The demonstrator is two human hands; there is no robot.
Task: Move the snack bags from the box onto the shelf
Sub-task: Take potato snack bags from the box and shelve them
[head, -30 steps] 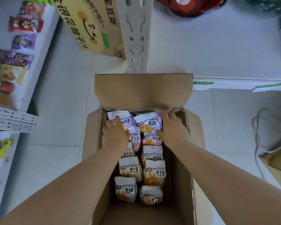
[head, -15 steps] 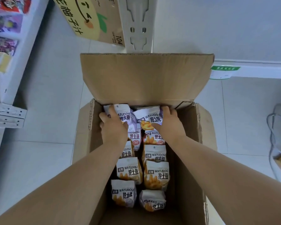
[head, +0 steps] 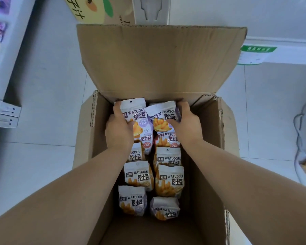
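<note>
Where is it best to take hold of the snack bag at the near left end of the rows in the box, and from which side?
Pinch the flat sealed strip along the top of the near left bag, coming straight down from above. The bag stands upright with that strip uppermost and free, while the box wall and the crumpled bag crowd its sides.

Head view: worn camera above left hand (head: 119, 133) and right hand (head: 187, 124), looking steeply down into the open box (head: 157, 59).
Nearness: close; both hands sit mid-frame.
Edges: wide angle takes in the shelf (head: 9, 71), left of the left hand.
</note>
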